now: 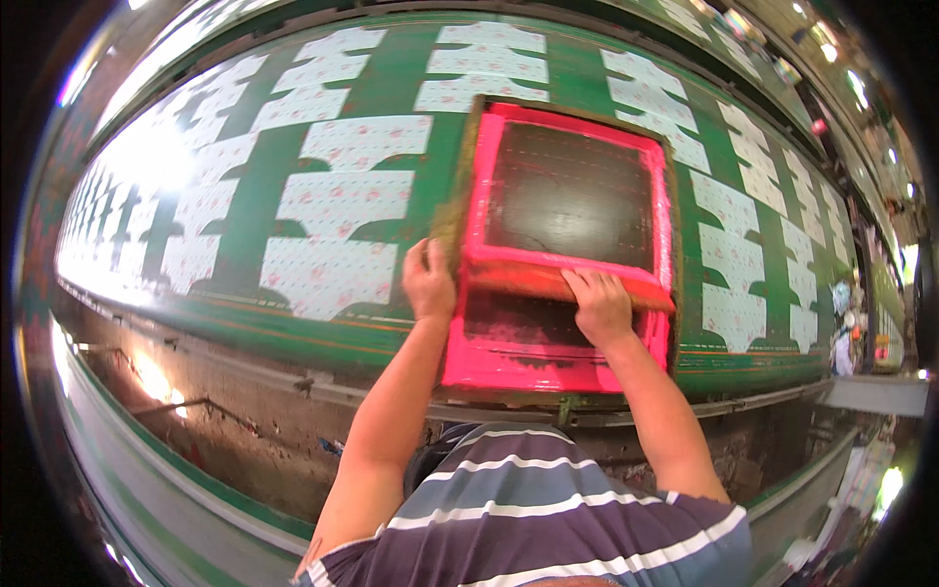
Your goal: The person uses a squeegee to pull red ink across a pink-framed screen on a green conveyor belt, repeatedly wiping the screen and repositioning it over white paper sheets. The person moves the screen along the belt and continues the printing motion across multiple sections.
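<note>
A screen printing frame [671, 210] lies on the long green table, its dark mesh [570, 191] bordered by bright pink ink or tape. My left hand [430, 284] is closed at the frame's left edge, fingers curled over the wood. Across the lower part of the mesh runs a red squeegee [514, 279], spanning nearly the frame's full width. My right hand [600, 305] grips this squeegee right of its middle, fingers over the top. Pink smears [528, 372] cover the frame's near end. What lies beneath the frame is hidden.
Pale cut fabric pieces [342, 191] with small red prints lie in rows on the green table [249, 210], left and right of the frame. A rail [372, 386] follows the table's near edge. Another long table [166, 489] stands at the lower left. Clutter [846, 323] sits far right.
</note>
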`<state>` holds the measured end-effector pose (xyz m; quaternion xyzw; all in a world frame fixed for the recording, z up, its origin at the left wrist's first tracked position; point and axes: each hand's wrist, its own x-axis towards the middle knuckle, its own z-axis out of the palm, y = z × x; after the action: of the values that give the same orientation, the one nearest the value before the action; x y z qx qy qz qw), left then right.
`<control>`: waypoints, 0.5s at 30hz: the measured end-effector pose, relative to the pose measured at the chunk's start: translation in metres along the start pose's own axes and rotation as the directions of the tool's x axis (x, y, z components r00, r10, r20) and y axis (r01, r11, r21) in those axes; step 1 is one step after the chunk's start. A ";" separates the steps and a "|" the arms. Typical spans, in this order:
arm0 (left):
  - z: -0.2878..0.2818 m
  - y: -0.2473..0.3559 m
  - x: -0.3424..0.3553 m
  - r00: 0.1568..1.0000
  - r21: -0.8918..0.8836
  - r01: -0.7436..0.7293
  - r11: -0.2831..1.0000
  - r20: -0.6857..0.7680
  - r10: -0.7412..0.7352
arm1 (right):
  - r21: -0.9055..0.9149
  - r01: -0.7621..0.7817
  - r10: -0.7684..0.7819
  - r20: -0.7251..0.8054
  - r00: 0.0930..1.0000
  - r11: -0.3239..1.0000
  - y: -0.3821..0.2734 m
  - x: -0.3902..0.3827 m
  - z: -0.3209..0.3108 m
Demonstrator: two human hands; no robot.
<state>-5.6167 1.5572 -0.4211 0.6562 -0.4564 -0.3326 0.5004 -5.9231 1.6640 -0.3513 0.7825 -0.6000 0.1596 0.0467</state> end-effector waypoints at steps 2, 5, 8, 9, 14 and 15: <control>-0.003 -0.007 -0.001 0.998 -0.021 -0.018 1.000 -0.058 0.016 | 0.010 -0.003 0.003 0.003 1.000 1.000 0.029 0.036 0.018; -0.004 0.008 -0.006 0.999 -0.006 0.004 1.000 -0.041 -0.004 | -0.013 -0.003 0.003 -0.051 0.999 1.000 0.084 0.087 0.045; -0.008 0.001 -0.006 0.998 0.005 0.034 0.999 -0.049 -0.033 | -0.055 -0.011 0.009 -0.023 1.000 0.998 0.125 0.143 0.058; -0.008 0.004 -0.006 0.998 0.003 0.036 0.999 -0.051 -0.036 | -0.077 0.002 -0.006 -0.047 0.999 0.997 0.143 0.159 0.066; -0.005 0.011 -0.007 0.997 0.029 0.051 0.998 -0.064 -0.049 | -0.104 0.030 -0.040 -0.102 0.994 0.994 0.214 0.230 0.095; -0.005 0.011 -0.008 0.996 0.027 0.062 0.998 -0.068 -0.060 | -0.078 0.004 -0.004 -0.001 1.000 0.997 0.217 0.246 0.091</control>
<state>-5.6176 1.5656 -0.4093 0.6878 -0.4241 -0.3187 0.4954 -6.0567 1.3532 -0.3878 0.7813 -0.6041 0.1363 0.0780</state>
